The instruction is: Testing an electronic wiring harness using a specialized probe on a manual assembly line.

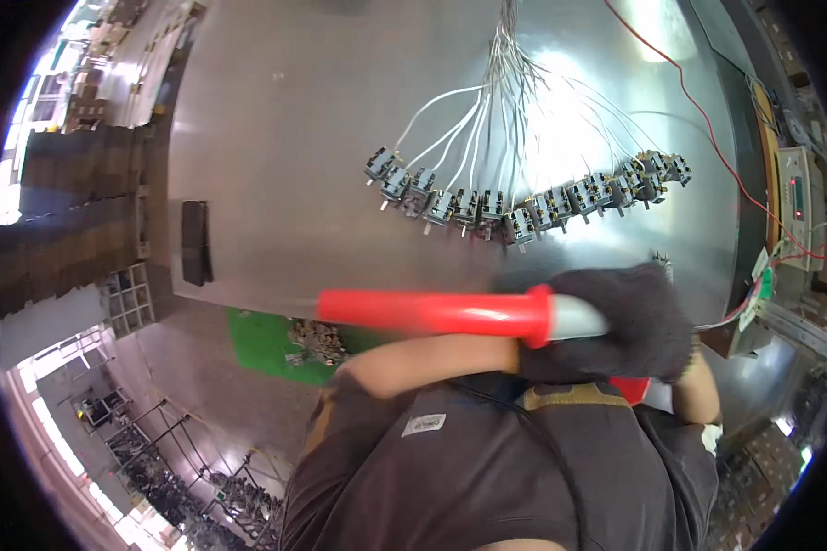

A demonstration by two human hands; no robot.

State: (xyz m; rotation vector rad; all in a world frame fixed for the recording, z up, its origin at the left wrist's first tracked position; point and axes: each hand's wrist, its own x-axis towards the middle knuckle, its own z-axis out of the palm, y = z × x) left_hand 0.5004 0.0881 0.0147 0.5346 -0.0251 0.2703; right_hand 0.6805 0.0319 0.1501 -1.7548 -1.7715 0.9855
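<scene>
Both my hands wear dark gloves and meet close to my chest at the table's near edge. My right hand (648, 317) is closed round the white end of a red rod-like handle (432, 313) with a collar, which points left and is blurred by motion. My left hand (553, 362) lies just under the rod, its fingers hidden. A second red piece (630, 389) shows below the gloves, mostly covered. Beyond my hands, several small grey switch-like parts (492, 209) with metal shafts lie in a curved row, wired to a bundle of white wires (505, 60).
The parts rest on a shiny metal table (276, 165). A black block (195, 242) lies at its left edge. A red cable (698, 106) runs down the right side to an instrument (798, 207). Below the table on the left, a green sheet (259, 342) carries a pile of small parts (316, 341).
</scene>
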